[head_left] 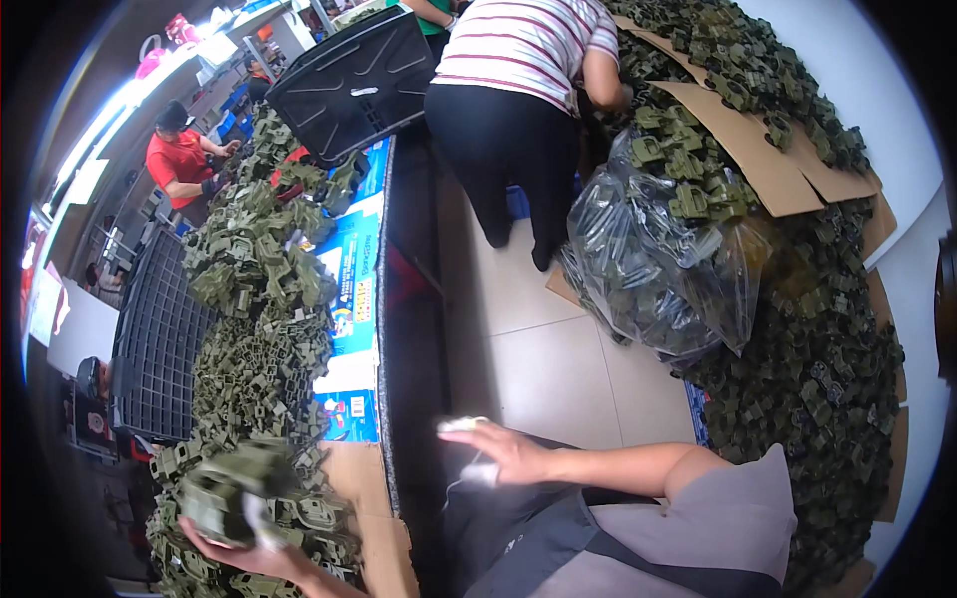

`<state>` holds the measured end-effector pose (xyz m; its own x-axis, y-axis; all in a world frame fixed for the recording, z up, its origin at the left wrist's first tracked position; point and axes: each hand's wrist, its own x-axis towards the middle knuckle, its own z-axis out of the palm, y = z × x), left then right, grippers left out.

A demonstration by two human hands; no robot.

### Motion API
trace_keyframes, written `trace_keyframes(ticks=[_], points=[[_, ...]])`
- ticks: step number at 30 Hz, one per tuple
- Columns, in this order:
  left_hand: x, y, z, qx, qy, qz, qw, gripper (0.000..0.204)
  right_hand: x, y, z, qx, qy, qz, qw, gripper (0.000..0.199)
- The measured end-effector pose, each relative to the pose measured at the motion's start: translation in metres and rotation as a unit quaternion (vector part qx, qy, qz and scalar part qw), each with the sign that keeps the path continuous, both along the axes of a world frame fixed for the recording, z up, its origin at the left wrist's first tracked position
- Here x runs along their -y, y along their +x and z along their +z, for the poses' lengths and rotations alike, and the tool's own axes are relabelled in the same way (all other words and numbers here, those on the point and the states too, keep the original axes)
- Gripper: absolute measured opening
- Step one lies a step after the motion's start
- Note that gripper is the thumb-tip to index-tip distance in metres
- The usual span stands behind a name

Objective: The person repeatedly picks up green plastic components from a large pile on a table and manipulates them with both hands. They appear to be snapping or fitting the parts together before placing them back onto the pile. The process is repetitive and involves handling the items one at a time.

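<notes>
Over the parts heap on the table, at the lower left, my left hand [244, 556] holds an olive-green moulded plastic part [214, 503]. The part is blurred by motion, and its exact kind cannot be made out. A white wrap shows on a finger of this hand. My right hand [508, 453] is in front of my body, past the table's edge, with its fingers stretched out and nothing plainly held. White coverings sit on some of its fingertips. Beneath my left hand lies a long heap of similar green plastic parts [264, 369].
Flattened blue cardboard [349, 299] lines the table edge. Black crates stand beside the heap [164, 344] and on it [349, 85]. A clear plastic bag [668, 269] of parts leans against a large pile [817, 399] at right. A person in striped shirt [523, 45] bends ahead; another in red [179, 159] works at left.
</notes>
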<state>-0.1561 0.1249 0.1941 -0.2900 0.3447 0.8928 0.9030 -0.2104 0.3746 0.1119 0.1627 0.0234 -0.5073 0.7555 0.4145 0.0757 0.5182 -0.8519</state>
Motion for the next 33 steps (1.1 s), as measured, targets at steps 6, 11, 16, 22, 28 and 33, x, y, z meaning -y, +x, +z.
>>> trace_keyframes(ticks=[6, 11, 16, 22, 28, 33], points=[[0.021, 0.076, -0.104, 0.295, -0.141, -0.244, 0.913, 0.075, 0.017, -0.034, 0.039, 0.023, 0.099, 0.029, 0.994, 0.077], [0.052, 0.088, -0.111, 0.44, -0.209, -0.257, 0.835, 0.098, 0.019, -0.023, 0.037, -0.04, -0.113, 0.087, 0.989, 0.085], [0.06, 0.089, -0.133, 0.455, -0.334, -0.353, 0.746, 0.097, 0.017, -0.024, 0.013, -0.103, -0.086, 0.118, 0.984, 0.089], [0.075, 0.101, -0.146, 0.392, -0.285, -0.256, 0.836, 0.102, 0.029, -0.023, 0.026, -0.001, -0.161, 0.146, 0.976, 0.091], [0.089, 0.09, -0.154, 0.378, -0.373, -0.224, 0.817, 0.102, 0.048, -0.026, 0.006, -0.042, -0.152, 0.13, 0.979, 0.088], [0.098, 0.084, -0.163, 0.33, -0.387, -0.255, 0.822, 0.099, 0.047, -0.024, 0.0, -0.053, -0.096, 0.149, 0.983, 0.087]])
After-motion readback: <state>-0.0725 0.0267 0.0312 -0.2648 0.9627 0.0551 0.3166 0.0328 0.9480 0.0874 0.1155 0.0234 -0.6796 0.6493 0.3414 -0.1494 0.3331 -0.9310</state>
